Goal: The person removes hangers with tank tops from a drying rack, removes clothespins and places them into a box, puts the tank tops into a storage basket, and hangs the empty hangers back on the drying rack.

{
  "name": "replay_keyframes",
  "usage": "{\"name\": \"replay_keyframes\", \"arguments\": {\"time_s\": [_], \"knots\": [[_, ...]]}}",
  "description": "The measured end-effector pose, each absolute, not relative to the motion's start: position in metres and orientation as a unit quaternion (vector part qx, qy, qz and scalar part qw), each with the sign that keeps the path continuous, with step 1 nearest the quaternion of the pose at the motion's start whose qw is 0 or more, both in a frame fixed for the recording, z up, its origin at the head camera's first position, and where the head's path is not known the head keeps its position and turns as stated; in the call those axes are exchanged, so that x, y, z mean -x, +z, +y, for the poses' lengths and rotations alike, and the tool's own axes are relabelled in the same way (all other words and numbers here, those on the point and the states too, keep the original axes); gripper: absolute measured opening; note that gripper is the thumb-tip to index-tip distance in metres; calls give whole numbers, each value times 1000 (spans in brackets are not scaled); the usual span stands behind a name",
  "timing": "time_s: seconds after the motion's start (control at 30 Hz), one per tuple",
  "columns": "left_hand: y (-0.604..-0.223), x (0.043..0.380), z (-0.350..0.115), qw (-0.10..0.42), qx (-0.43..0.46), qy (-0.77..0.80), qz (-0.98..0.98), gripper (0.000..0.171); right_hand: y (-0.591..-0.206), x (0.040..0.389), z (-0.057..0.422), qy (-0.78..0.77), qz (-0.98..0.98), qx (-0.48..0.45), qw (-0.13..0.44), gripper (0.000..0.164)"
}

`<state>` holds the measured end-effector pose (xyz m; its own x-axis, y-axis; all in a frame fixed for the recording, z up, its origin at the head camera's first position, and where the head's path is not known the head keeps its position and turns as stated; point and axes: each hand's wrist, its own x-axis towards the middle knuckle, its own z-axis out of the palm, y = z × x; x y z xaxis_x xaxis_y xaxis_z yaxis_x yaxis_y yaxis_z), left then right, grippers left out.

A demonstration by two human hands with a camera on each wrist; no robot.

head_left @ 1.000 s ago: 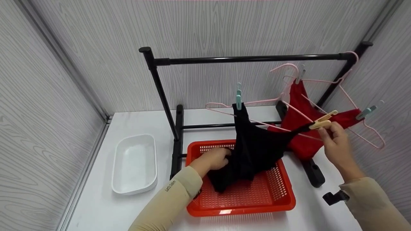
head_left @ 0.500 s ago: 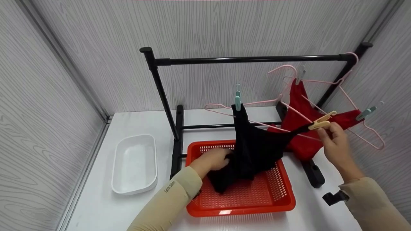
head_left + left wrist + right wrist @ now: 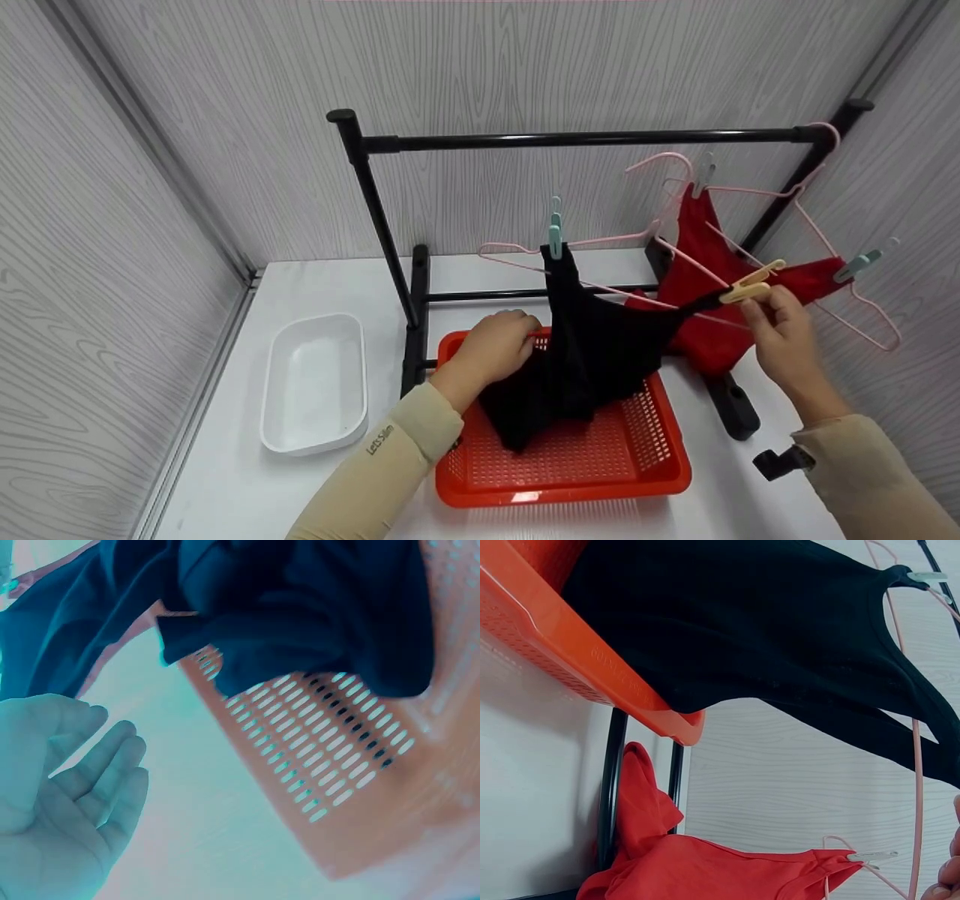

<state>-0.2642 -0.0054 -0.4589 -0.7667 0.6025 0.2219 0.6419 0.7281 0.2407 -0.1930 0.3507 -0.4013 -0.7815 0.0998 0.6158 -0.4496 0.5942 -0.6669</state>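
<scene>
A black tank top (image 3: 607, 330) is clipped to a pink hanger (image 3: 630, 291) by a mint clothespin (image 3: 556, 236) on its left strap and a yellow clothespin (image 3: 746, 291) on its right. My right hand (image 3: 791, 345) pinches the yellow clothespin between thumb and fingers. The top's lower part lies in the red basket (image 3: 555, 496). Above the basket's back left rim is my left hand (image 3: 496, 349). In the left wrist view, this left hand (image 3: 75, 787) shows loosely bent fingers with nothing between them, apart from the dark cloth.
A black rack (image 3: 585, 139) stands behind the basket. On its right end hangs a red garment (image 3: 712, 262), clipped to another pink hanger (image 3: 814, 214). A white tray (image 3: 315, 386) sits on the left of the white table (image 3: 225, 465). Walls enclose the back and sides.
My left hand has let go of the black cloth in the basket and moved up and away to the back rim. My right hand stays at the yellow clothespin.
</scene>
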Motion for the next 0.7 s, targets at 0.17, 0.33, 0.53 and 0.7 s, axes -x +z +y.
{"name": "replay_keyframes", "arguments": {"time_s": [0.17, 0.33, 0.53, 0.7], "knots": [[-439, 262, -10, 121, 342, -150, -920, 23, -402, 194, 351, 432, -841, -104, 309, 8], [-419, 261, -13, 224, 352, -180, -891, 18, -402, 193, 351, 433, -841, -106, 308, 11], [-398, 262, -13, 318, 329, -223, -860, 15, -404, 193, 351, 434, -838, -117, 309, 12], [-387, 265, -12, 343, 306, -244, -854, 18, -404, 192, 350, 433, -842, -111, 304, 11]]}}
